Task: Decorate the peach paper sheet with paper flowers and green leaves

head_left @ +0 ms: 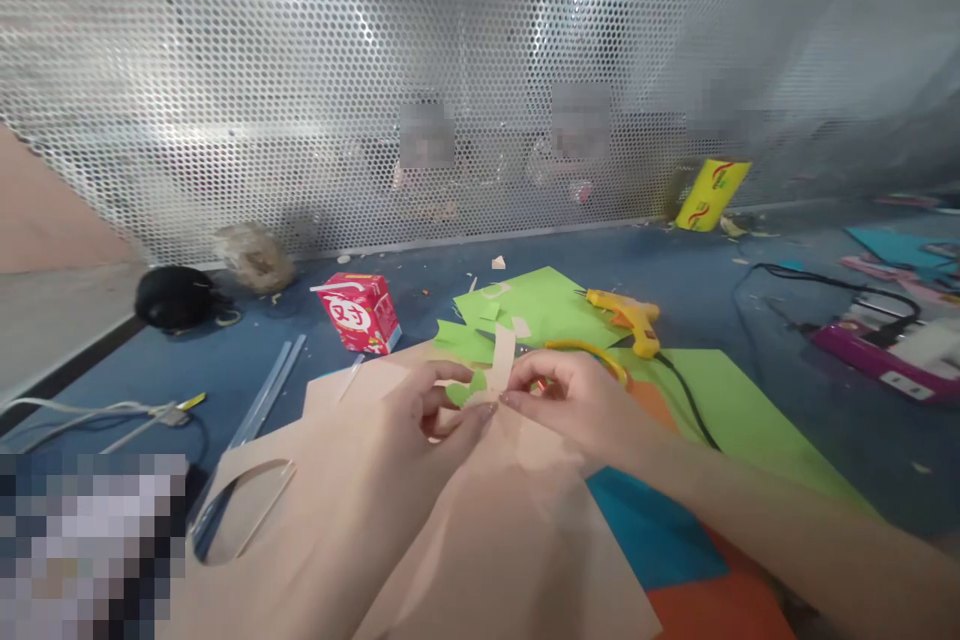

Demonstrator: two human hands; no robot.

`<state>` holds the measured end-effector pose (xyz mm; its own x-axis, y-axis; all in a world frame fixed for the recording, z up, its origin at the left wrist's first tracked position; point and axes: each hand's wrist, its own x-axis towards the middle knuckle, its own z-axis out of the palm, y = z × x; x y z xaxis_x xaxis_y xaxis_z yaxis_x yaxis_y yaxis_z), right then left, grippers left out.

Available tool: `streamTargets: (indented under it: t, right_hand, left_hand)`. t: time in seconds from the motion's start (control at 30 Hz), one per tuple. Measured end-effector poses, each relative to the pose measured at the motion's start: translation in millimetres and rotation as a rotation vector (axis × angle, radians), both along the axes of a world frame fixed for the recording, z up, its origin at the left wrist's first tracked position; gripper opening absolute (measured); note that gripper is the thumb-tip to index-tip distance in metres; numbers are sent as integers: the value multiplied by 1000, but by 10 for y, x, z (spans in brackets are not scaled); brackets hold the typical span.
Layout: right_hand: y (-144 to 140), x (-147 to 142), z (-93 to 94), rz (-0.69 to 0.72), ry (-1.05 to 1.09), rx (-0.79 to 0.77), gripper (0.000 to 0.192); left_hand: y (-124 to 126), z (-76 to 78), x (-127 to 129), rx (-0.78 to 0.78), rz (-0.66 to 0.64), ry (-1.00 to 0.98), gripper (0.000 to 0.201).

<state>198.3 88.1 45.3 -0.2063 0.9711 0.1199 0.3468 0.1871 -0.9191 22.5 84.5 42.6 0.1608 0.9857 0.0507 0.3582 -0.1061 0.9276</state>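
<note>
Both hands meet right over the big peach paper sheet (487, 560), so I'll place everything off that sheet. Left hand (416, 420) and right hand (574, 405) are each pinched shut on the same little piece: a thin peach paper strip (501, 357) stuck against a small green cutout (463, 390), held just above the sheet's far edge. Sheet itself has a rounded hole cut out of its left part.

Tucked under the sheet on its right side are a blue sheet (645, 530) and an orange sheet (720, 610). Just past the sheet, green paper (540, 305) lies spread on the blue counter (750, 320), with a yellow glue gun (630, 318) resting on it, black cord trailing back toward me. Left of the sheet are a couple of clear glue sticks (271, 382). A bit farther out, beyond the sheet's left corner, sits a small red carton (361, 312). Way behind everything a perforated metal screen (450, 70) runs along the counter's far edge.
</note>
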Motion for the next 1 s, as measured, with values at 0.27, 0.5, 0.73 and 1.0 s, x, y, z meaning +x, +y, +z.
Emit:
streamTargets:
  t: [0.27, 0.5, 0.73, 1.0]
  right_hand:
    - [-30, -5, 29, -3, -38, 23, 7]
    - [-34, -29, 19, 45, -40, 24, 8]
    - [-36, -20, 26, 54, 4, -5, 7]
    - [-6, -60, -1, -92, 388, -232, 24]
  left_hand:
    - [-37, 137, -8, 135, 32, -10, 26]
    - [-40, 125, 12, 100, -48, 0, 24]
    - [-71, 151, 27, 84, -37, -5, 29]
    - [38, 51, -42, 60, 31, -105, 35]
